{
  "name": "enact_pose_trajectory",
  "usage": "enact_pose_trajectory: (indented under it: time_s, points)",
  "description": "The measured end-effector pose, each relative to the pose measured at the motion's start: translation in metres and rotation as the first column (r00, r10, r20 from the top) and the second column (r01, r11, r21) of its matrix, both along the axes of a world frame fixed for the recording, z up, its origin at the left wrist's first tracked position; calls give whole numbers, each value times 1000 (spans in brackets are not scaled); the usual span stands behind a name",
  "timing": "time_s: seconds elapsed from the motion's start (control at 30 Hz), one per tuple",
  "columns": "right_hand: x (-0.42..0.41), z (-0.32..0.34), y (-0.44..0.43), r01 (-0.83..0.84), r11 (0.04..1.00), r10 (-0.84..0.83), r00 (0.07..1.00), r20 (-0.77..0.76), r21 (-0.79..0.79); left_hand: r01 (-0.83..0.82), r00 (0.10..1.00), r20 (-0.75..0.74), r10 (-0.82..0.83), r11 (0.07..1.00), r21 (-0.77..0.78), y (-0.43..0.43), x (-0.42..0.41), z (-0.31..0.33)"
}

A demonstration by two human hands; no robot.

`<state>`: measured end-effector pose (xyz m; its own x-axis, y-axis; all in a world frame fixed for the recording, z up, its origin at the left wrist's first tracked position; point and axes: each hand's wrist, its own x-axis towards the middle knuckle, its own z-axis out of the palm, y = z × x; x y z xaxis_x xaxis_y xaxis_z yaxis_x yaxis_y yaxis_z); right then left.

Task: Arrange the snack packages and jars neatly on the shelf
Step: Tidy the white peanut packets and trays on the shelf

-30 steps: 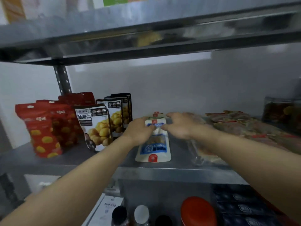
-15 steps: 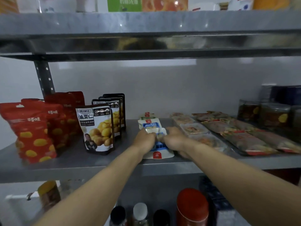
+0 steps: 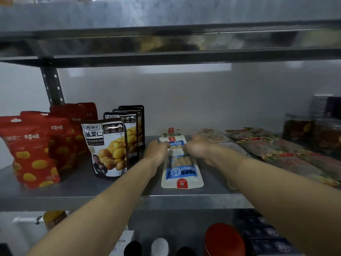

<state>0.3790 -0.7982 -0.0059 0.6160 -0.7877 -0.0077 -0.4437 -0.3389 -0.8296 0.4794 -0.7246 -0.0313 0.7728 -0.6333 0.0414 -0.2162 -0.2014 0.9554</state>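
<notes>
A white and blue snack package (image 3: 181,170) lies flat on the metal shelf (image 3: 110,198), on top of a stack of like packages reaching toward the back wall. My left hand (image 3: 156,151) presses against its left edge and my right hand (image 3: 198,148) against its right edge, fingers curled around the pack's upper part. Red pouches (image 3: 29,152) with yellow spots stand at the far left. Black and white chestnut pouches (image 3: 108,148) stand in a row beside them. Flat clear packages (image 3: 273,150) lie on the right, and jars (image 3: 311,130) stand behind them.
An upper shelf (image 3: 166,39) hangs low over the working space. Below the shelf are a red lid (image 3: 223,237), several bottle caps (image 3: 159,246) and dark boxes (image 3: 267,235). A perforated upright post (image 3: 52,85) stands at the back left.
Both hands first drew toward the front edge with the white and blue pack, then slid back up along it. More of the pack's front end now shows. The camera shifted.
</notes>
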Motion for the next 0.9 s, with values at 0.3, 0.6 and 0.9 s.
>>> enact_pose_trajectory:
  time_s: [0.3, 0.6, 0.9]
  points:
    - [24, -11, -22, -44, 998, 45, 999, -22, 40, 78, 997, 27, -79, 996, 48, -33, 7, -6]
    - [38, 2, -42, -3, 996, -1, 999, 50, 94, -35, 999, 41, 34, 999, 22, -47, 35, -5]
    - [55, -13, -55, -16, 982, 5, 998, 63, 186, 26, 998, 51, -29, 998, 62, -55, 38, -10]
